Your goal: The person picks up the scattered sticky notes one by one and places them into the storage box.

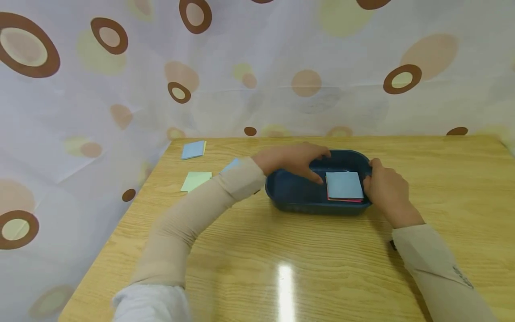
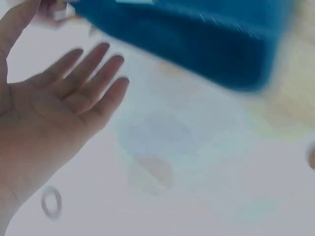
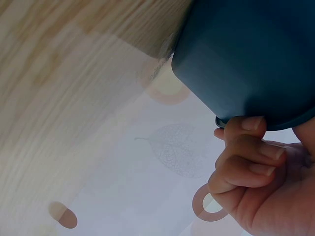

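Smooth bin (image 1: 314, 208), apparently plastic.

A paper stack (image 1: 344, 185) lies inside the tray (image 1: 310, 208), right of the other papers (image 1: 196, 180)

It looks like a screened-off indoor spot; home, office or lab cannot be told. A pale cloth (image 1: 257, 53) with brown rings and spots hangs along the far and left edges of the wood-grain tabletop (image 1: 233, 264).
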A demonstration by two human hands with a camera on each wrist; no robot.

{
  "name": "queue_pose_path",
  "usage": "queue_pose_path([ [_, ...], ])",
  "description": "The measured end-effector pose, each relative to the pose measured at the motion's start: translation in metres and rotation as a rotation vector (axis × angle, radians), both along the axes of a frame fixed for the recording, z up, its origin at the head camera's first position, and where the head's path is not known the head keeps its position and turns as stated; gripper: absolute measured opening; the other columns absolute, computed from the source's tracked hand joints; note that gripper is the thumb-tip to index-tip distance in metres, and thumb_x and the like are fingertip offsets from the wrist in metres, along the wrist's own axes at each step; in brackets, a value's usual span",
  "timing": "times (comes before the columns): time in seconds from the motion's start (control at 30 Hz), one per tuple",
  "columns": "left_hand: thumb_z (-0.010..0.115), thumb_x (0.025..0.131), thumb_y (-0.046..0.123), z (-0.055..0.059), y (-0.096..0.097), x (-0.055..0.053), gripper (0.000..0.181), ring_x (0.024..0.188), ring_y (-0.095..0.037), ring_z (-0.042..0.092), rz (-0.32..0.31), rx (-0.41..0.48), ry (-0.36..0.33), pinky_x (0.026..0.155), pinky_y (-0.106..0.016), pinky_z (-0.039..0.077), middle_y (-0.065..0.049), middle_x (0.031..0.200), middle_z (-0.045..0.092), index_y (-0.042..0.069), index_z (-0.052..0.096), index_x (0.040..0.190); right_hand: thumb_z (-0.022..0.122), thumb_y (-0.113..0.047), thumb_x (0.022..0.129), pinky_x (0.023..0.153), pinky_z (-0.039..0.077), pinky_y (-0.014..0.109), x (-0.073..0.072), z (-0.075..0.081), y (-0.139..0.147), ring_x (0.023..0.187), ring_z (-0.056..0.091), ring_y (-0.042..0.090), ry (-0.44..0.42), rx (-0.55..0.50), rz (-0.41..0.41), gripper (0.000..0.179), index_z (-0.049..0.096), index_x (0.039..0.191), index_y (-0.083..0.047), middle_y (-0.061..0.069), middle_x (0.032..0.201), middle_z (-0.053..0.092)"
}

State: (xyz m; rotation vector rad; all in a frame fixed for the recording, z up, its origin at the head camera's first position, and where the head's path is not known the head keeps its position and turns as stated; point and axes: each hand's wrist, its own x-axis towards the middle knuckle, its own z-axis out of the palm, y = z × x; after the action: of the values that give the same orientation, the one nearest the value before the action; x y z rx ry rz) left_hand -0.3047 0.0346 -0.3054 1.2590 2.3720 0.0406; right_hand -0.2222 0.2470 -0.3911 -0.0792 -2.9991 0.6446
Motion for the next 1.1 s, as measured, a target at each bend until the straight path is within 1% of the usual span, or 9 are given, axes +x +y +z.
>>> queue_pose_path([
  [0.1, 0.067, 0.091, 0.027, 0.007, -0.048, -0.005, 0.065, 0.131, -0.023, 0.042, 0.072, 0.102, -0.056, 0.106, -0.031, 0.034, -0.013, 0.142, 0.045, 0.004, 0.037, 0.144, 0.049, -0.008, 0.093, 0.046, 0.041, 0.040, 0.000, -0.001, 0.002, 0.058, 0.052, 0.034, -0.014, 0.001, -0.003, 0.043, 0.037, 0.127, 0.014, 0.033, 0.082, 0.057],
  [0.2, 0.067, 0.091, 0.017, 0.005, -0.099, -0.012, 0.059, 0.130, -0.030, 0.043, 0.186, 0.164, -0.091, 0.105, -0.038, 0.035, -0.016, 0.137, 0.050, 0.002, 0.041, 0.141, 0.049, -0.009, 0.093, 0.046, 0.041, 0.041, 0.000, -0.001, 0.004, 0.059, 0.053, 0.035, -0.020, 0.006, -0.003, 0.043, 0.037, 0.128, 0.014, 0.034, 0.083, 0.058],
  [0.37, 0.067, 0.091, 0.011, -0.015, -0.173, -0.023, 0.053, 0.127, -0.035, 0.045, 0.372, 0.182, -0.049, 0.103, -0.045, 0.037, -0.016, 0.131, 0.055, 0.002, 0.045, 0.139, 0.049, -0.009, 0.094, 0.046, 0.041, 0.040, 0.001, -0.001, 0.007, 0.058, 0.052, 0.035, -0.024, 0.011, -0.003, 0.044, 0.036, 0.128, 0.015, 0.033, 0.082, 0.057],
  [0.43, 0.067, 0.091, 0.011, -0.024, -0.196, -0.024, 0.053, 0.126, -0.035, 0.046, 0.439, 0.158, -0.036, 0.102, -0.046, 0.038, -0.016, 0.130, 0.056, 0.002, 0.045, 0.138, 0.050, -0.009, 0.093, 0.046, 0.041, 0.040, 0.003, -0.001, 0.009, 0.058, 0.052, 0.035, -0.026, 0.012, -0.002, 0.044, 0.035, 0.127, 0.015, 0.033, 0.081, 0.057],
  [0.53, 0.067, 0.091, 0.011, -0.037, -0.225, -0.022, 0.055, 0.126, -0.039, 0.045, 0.506, 0.105, -0.039, 0.100, -0.049, 0.039, -0.021, 0.132, 0.053, -0.002, 0.044, 0.139, 0.051, -0.009, 0.093, 0.046, 0.041, 0.041, 0.005, -0.001, 0.010, 0.058, 0.051, 0.035, -0.023, 0.008, 0.002, 0.045, 0.035, 0.127, 0.016, 0.034, 0.080, 0.056],
  [0.73, 0.073, 0.087, 0.017, -0.061, -0.260, -0.021, 0.067, 0.126, -0.041, 0.044, 0.607, -0.041, -0.044, 0.099, -0.051, 0.039, -0.027, 0.137, 0.045, -0.004, 0.040, 0.141, 0.051, -0.008, 0.093, 0.046, 0.041, 0.042, 0.005, -0.003, 0.011, 0.058, 0.052, 0.036, -0.008, 0.005, 0.006, 0.044, 0.036, 0.127, 0.016, 0.035, 0.081, 0.057],
  [0.83, 0.077, 0.083, 0.021, -0.068, -0.269, -0.021, 0.074, 0.116, -0.037, 0.049, 0.627, -0.062, -0.020, 0.094, -0.048, 0.042, -0.025, 0.132, 0.048, -0.005, 0.040, 0.141, 0.051, -0.008, 0.093, 0.046, 0.042, 0.042, 0.004, -0.003, 0.010, 0.058, 0.052, 0.035, -0.011, 0.003, 0.007, 0.044, 0.036, 0.127, 0.016, 0.034, 0.080, 0.057],
  [0.97, 0.079, 0.080, 0.020, -0.072, -0.274, -0.021, 0.077, 0.100, -0.032, 0.050, 0.637, -0.045, 0.001, 0.086, -0.044, 0.043, -0.025, 0.125, 0.049, -0.010, 0.039, 0.139, 0.050, -0.009, 0.093, 0.046, 0.040, 0.040, 0.002, -0.002, 0.007, 0.057, 0.052, 0.035, -0.019, -0.005, 0.009, 0.045, 0.036, 0.128, 0.015, 0.032, 0.079, 0.057],
  [1.1, 0.077, 0.083, 0.021, -0.072, -0.277, -0.019, 0.077, 0.101, -0.033, 0.048, 0.641, -0.047, -0.001, 0.086, -0.044, 0.042, -0.028, 0.129, 0.044, -0.012, 0.037, 0.140, 0.049, -0.008, 0.093, 0.045, 0.040, 0.040, 0.001, -0.001, 0.004, 0.057, 0.052, 0.034, -0.017, -0.012, 0.022, 0.045, 0.036, 0.128, 0.015, 0.032, 0.079, 0.057],
])
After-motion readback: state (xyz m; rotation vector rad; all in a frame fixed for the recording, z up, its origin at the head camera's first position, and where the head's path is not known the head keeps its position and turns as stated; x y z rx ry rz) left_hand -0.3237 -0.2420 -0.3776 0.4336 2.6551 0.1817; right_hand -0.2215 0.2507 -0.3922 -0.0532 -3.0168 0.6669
